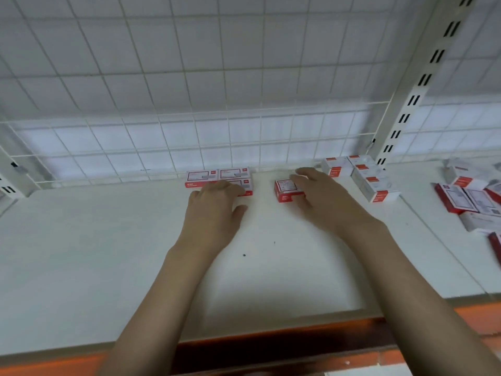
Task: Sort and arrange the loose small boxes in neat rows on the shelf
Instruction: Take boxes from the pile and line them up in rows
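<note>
Small red-and-white boxes lie on a white shelf. A tidy block of boxes sits against the back wire grid. My left hand lies on the front boxes of that block, fingers extended flat over them. To the right, my right hand grips a single box, fingers over its top and thumb at its front. That box stands apart from the block, with a gap of bare shelf between.
A loose group of boxes lies at the back right beside a slotted upright post. More boxes lie jumbled at the far right. A wire grid backs the shelf. An orange strip runs along the front edge.
</note>
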The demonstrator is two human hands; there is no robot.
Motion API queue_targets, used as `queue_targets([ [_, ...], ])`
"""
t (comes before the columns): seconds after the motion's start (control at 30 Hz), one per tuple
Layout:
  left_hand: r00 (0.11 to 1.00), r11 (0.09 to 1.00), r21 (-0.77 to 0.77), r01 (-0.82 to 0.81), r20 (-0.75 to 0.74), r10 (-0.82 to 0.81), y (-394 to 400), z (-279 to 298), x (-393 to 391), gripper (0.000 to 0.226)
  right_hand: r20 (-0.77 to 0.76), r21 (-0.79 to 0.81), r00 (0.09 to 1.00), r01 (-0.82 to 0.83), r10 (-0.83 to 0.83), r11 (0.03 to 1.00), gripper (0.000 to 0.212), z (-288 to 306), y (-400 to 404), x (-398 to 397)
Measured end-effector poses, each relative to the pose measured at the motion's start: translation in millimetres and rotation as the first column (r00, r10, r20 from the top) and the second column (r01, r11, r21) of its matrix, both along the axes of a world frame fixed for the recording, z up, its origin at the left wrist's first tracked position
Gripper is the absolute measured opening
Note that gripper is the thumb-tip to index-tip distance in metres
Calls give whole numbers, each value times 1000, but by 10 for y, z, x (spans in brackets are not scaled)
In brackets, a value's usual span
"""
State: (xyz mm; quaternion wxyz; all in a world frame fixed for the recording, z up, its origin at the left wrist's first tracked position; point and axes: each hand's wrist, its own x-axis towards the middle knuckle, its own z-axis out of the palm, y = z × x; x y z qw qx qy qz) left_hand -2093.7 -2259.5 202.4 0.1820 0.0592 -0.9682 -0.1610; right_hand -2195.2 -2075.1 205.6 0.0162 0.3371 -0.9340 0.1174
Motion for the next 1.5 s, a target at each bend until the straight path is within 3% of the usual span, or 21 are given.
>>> queue_targets([
  [0.13, 1000, 1000, 18, -3, -4, 3, 84, -34, -59, 27, -17, -14, 996, -93, 93, 996, 44, -154, -66, 170],
  [0.4, 999, 998, 46, -51, 17, 51, 141, -42, -104, 28, 27, 100, 997, -69, 67, 993, 51, -256, 61, -214],
  [0.7, 998, 996, 50, -68, -2, 68, 202, -48, -110, 27, 84, 83, 994, -83, 76, 993, 51, -227, 54, -397],
  [1.5, 993, 990, 76, -117, -6, 117, 317, -43, 26, 28, 43, 42, 998, -54, 52, 998, 51, -311, 96, -526],
])
